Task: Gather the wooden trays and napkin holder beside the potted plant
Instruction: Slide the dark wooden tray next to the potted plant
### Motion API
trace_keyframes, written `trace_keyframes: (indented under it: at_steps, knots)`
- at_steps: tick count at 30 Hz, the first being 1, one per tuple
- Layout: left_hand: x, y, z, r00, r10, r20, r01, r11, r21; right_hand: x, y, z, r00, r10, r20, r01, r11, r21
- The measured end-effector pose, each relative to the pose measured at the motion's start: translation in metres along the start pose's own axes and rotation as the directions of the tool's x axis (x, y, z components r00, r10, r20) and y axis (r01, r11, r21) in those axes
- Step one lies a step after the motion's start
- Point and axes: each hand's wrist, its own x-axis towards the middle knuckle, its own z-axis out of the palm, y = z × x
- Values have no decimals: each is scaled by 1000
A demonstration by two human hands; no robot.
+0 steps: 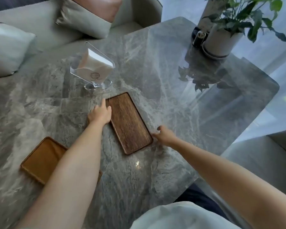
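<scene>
2 trays, 1 holder, 1 plant: your scene, listed from largest to smallest.
Table (155, 55): grey marbled top that carries every item below; your 2 bare forearms reach across it from the near edge.
Cushions (87, 15): 2 lie on the sofa beyond the table's far left edge.
Potted plant (221, 40): white pot on a saucer at the far right corner, leaves spreading above it; well apart from both trays.
Dark tray (129, 123): long walnut-coloured tray lying flat at the table's centre, angled, empty.
Light tray (40, 159): paler wooden tray lying flat at the near left; your left forearm crosses over its right part and hides that edge.
Napkin holder (93, 68): clear stand with white napkins, upright, just beyond the dark tray's far end and not touching it.
Left hand (100, 113): yours, spread and unclenched, fingers touching the dark tray's far left rim, nothing enclosed.
Right hand (163, 135): yours, fingers curled against the dark tray's near right corner; you cannot tell whether they actually clasp it.
</scene>
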Motion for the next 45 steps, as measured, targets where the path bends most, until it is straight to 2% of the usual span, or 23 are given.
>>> trace_keyframes:
  at_steps: [6,12,20,29,36,45]
  knots:
    - [30,0,-5,996,-12,94,8,999,43,-8,1,14,989,106,101,-133,941,312]
    - [43,6,-4,986,5,167,-16,998,65,-7,-7,25,983,152,103,-182,869,460]
    - [39,7,5,989,-102,105,108,992,-60,2,0,17,976,189,111,-219,837,501]
    - [37,30,0,970,-237,61,244,956,-164,26,15,-34,992,97,81,-124,872,474]
    - [50,118,-10,966,-258,6,253,939,-231,63,36,-115,1000,24,-14,-16,904,426]
    - [88,257,-7,974,-225,-1,217,941,-259,124,79,-239,982,16,-189,58,924,377]
